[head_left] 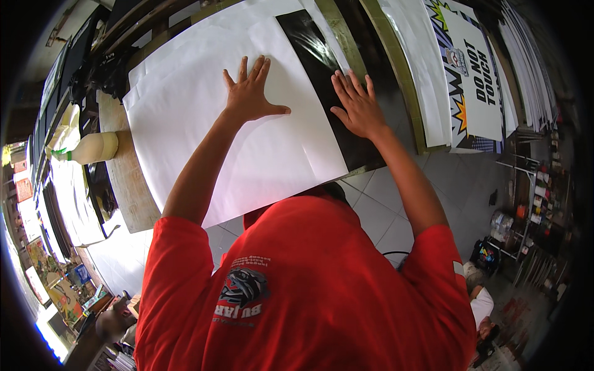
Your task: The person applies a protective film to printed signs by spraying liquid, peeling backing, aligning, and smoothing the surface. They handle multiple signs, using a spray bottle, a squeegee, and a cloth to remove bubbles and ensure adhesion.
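Observation:
A large white sheet (235,161) lies on a wooden work table (131,195), with a glossy black strip (343,142) along its right side. My left hand (252,93) rests on the white sheet, fingers spread and thumb out. My right hand (357,105) lies with fingers apart on the black strip, near the white sheet's edge. Neither hand holds anything. A pale plastic bottle (93,148) stands on the table, left of the sheet.
Stacked printed boards and sheets (464,120) lie to the right. Black bags (111,71) sit at the back left. A metal rack (523,191) of small containers stands at lower right. Other people (479,306) appear at both lower edges, over a tiled floor (387,198).

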`<state>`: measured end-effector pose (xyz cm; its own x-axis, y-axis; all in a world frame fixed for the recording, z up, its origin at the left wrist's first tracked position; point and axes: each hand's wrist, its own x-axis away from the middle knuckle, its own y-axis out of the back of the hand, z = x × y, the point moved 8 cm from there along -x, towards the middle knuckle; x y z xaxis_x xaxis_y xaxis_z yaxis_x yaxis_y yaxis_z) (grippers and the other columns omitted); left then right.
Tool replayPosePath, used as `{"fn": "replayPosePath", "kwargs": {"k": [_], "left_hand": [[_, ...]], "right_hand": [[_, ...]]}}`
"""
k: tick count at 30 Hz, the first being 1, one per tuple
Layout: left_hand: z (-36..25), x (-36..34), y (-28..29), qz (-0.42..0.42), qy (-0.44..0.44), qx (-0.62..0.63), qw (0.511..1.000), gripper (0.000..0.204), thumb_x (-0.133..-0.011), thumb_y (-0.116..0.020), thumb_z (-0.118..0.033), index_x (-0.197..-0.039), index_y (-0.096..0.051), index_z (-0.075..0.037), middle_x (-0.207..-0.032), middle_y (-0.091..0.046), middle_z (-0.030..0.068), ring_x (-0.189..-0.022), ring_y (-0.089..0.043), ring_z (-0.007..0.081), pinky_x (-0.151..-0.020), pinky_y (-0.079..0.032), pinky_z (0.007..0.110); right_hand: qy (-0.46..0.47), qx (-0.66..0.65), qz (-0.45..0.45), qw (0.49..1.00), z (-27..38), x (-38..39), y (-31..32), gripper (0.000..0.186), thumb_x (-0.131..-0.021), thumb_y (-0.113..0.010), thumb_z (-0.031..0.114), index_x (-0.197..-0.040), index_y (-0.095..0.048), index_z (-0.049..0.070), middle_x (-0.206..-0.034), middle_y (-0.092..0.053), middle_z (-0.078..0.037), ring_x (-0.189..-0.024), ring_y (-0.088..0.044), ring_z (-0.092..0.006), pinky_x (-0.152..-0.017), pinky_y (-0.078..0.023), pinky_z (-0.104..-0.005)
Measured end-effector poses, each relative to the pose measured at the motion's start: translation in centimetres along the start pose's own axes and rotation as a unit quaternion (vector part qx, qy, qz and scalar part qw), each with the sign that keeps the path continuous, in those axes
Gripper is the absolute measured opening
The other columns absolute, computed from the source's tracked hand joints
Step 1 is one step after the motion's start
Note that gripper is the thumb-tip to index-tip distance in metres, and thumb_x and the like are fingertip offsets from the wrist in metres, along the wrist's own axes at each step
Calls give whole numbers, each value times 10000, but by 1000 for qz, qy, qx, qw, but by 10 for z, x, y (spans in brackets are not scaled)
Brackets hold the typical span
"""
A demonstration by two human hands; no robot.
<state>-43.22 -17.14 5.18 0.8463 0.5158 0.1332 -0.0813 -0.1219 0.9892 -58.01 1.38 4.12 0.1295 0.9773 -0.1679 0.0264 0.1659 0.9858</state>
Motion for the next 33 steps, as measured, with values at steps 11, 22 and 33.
{"fn": "replayPosePath", "kwargs": {"k": [11,22,33], "left_hand": [[5,-1,-12,-25,-12,35,999,1361,-520,-775,-756,-1554,-197,-85,-1625,-180,94,-1500,-88,372,-1092,-78,738],[3,-2,-7,-19,-6,28,999,1362,-512,-792,-738,-1552,-206,-82,-1618,-205,93,-1499,-112,365,-1083,-99,743],[4,0,-8,-33,-17,24,999,1349,-518,-721,-820,-1544,-233,-93,-1612,-217,89,-1495,-120,365,-1072,-90,750]], "right_hand": [[-74,-147,-116,980,-15,7,24,832,-908,-566,542,-1543,-252,106,-1570,-191,-275,-1433,-261,-427,-1111,-204,-627],[-35,-146,-132,980,16,13,80,188,-810,-731,294,-796,-664,119,-827,-655,-3,-822,-601,-227,-744,-494,-379],[16,-88,-70,994,77,48,52,283,-854,-639,209,-1088,-686,57,-1194,-661,-8,-1052,-572,-228,-882,-468,-359]]}}
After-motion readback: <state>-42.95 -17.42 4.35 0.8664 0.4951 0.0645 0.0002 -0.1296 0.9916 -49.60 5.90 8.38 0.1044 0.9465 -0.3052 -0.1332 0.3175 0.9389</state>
